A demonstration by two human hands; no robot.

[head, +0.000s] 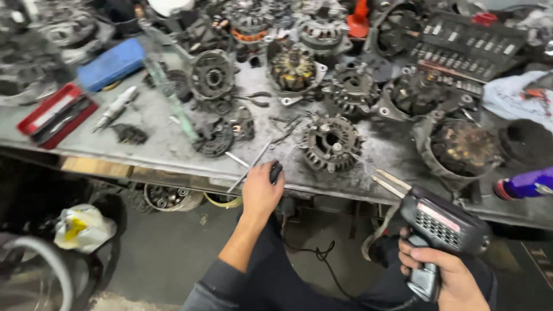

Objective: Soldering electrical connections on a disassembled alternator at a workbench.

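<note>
Workbench (144, 147) clutter fills the upper frame: a red tray (55, 115) at far left, a blue case (110, 64) beside it. At centre, the left hand (260, 190) closes on a dark-handled screwdriver (276, 171) at the bench edge, just below an alternator housing (331, 142). At lower right, the right hand (449, 276) grips a soldering gun (440, 224) fully, held off the bench.

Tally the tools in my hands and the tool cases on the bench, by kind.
Soldering gun, in right hand: 1
Dark-handled tool, in left hand: 1
Blue case: 1
Red case: 1
Black socket case: 1
Total: 5
</note>
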